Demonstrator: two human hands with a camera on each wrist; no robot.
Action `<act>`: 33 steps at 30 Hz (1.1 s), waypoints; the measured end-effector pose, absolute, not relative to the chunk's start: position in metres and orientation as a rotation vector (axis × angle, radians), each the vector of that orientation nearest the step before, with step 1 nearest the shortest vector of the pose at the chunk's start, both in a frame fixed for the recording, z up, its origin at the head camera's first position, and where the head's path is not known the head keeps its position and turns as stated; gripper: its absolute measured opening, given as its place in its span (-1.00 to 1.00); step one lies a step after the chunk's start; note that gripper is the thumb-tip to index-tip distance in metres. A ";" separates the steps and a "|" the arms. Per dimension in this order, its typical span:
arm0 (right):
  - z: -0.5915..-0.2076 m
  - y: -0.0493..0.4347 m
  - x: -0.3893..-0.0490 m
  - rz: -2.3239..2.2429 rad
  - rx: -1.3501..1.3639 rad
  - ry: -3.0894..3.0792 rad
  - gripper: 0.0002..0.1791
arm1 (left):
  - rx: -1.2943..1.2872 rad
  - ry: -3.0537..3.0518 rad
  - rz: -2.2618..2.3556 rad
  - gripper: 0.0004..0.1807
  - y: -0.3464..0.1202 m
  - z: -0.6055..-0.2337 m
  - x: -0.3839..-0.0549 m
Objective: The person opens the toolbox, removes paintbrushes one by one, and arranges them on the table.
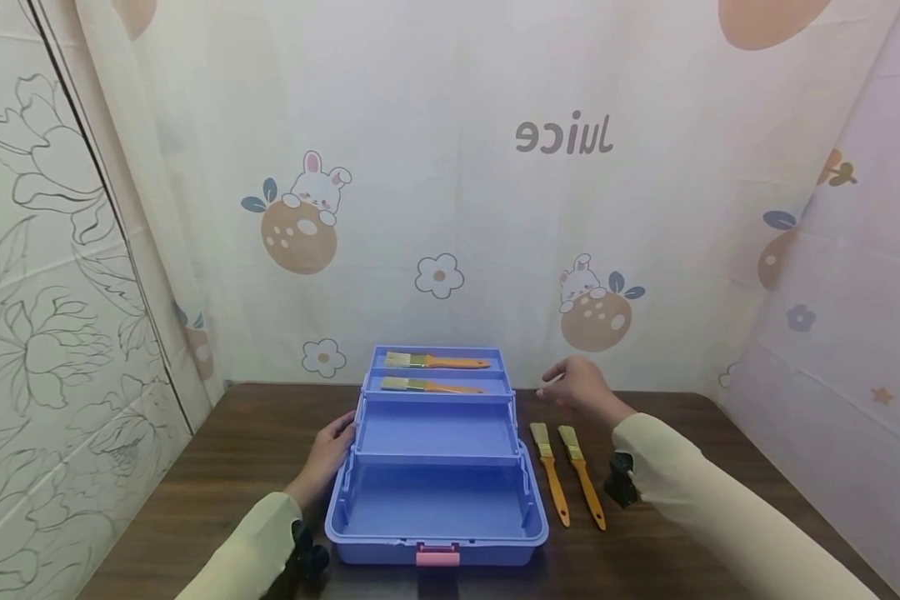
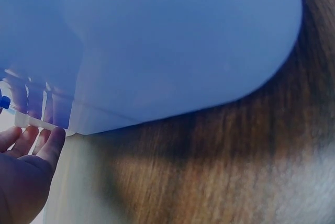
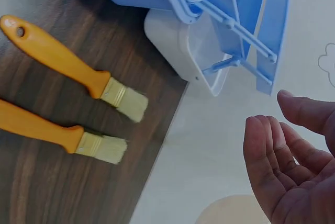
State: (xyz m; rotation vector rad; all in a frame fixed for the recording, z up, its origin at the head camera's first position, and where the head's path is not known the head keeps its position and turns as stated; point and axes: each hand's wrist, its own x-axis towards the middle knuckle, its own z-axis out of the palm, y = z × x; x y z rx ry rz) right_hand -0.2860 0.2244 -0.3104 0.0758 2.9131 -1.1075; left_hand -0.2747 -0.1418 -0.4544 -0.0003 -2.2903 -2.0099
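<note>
A blue toolbox (image 1: 437,547) stands unfolded, its stepped trays raised above a deep base with a pink latch (image 1: 437,555). Two paintbrushes with orange handles lie across its upper trays, a rear brush (image 1: 450,362) and a front brush (image 1: 438,387). On the table to the right lie two more, an inner paintbrush (image 1: 552,479) and an outer paintbrush (image 1: 583,479), bristles pointing away. My left hand (image 1: 326,454) touches the toolbox's left side with its fingertips (image 2: 56,137). Beyond the outer brushes my right hand (image 1: 581,387) hovers with nothing in it, fingers loosely bent and thumb apart.
A dark wooden table (image 1: 255,467) carries everything. Behind the trays, the right wrist view shows the toolbox's whitish lid (image 3: 167,43) leaning down at the table's far edge. A printed curtain (image 1: 450,208) hangs close behind, with patterned cloth at both sides.
</note>
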 end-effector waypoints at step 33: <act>-0.296 0.143 -0.320 -1.154 -0.244 2.911 -0.70 | 0.010 -2.260 -2.006 -0.55 -0.138 -0.453 -0.276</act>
